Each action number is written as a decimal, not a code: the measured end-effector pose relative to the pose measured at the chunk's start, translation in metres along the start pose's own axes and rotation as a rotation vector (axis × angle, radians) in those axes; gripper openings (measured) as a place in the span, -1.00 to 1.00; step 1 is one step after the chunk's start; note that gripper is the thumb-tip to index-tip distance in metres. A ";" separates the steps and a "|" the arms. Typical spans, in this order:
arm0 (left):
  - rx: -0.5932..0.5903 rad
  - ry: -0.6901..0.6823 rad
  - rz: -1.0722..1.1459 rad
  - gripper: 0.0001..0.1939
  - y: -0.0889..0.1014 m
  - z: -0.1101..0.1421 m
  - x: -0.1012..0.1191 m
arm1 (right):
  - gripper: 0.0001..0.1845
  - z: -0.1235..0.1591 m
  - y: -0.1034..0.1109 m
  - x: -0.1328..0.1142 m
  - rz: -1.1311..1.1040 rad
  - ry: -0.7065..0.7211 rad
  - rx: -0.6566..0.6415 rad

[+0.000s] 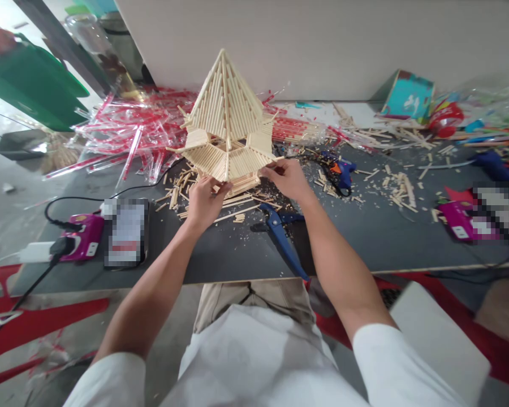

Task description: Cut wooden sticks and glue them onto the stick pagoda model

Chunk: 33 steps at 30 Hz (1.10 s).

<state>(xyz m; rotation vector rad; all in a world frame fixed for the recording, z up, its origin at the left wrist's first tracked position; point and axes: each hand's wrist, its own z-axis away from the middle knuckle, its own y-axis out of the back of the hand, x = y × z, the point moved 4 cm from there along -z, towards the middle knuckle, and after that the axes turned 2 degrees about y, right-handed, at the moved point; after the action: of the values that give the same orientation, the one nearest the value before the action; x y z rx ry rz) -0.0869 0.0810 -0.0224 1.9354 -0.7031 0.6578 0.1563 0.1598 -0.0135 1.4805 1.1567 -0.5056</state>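
A pagoda model (227,107) built of thin wooden sticks stands upright near the back of the table, with a pointed roof above a flared lower roof. My left hand (204,202) is closed at the lower roof's front edge, thumb and fingers pinched there. On the right corner of that same edge, my right hand (287,176) grips with bent fingers. Part of the model's base shows between my hands. Loose wooden sticks (237,210) lie beneath and around it. Blue cutting pliers (283,234) rest on the table below my right hand.
Red-striped plastic wrappers (148,133) heap up behind on the left. A phone (127,233) and a purple power strip (83,237) with cords lie at left. To the right are a blue glue gun (344,172), stick scraps (401,189) and another purple power strip (464,220).
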 end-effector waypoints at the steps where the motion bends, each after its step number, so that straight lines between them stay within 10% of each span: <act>1: 0.000 0.000 0.001 -0.77 0.000 0.000 0.000 | -0.67 0.000 0.004 -0.004 0.059 0.028 0.011; 5: -0.014 0.002 -0.007 -0.76 -0.001 0.000 0.000 | -0.69 0.007 0.026 -0.034 0.294 0.177 0.014; 11: -0.005 -0.022 -0.033 -0.74 -0.002 0.001 0.002 | -0.56 0.036 0.023 -0.067 0.280 0.124 -0.465; 21: -0.023 -0.104 -0.041 -0.76 -0.001 0.003 0.012 | -0.17 0.024 -0.044 -0.074 0.838 0.111 -0.522; 33: -0.021 -0.110 -0.011 -0.81 -0.002 0.003 0.010 | -0.13 0.009 -0.054 -0.073 0.840 -0.023 -0.522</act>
<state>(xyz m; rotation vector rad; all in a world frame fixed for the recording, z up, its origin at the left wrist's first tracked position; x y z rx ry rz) -0.0785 0.0770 -0.0181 1.9662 -0.7639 0.5391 0.0814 0.1176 0.0177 1.3318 0.4958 0.3368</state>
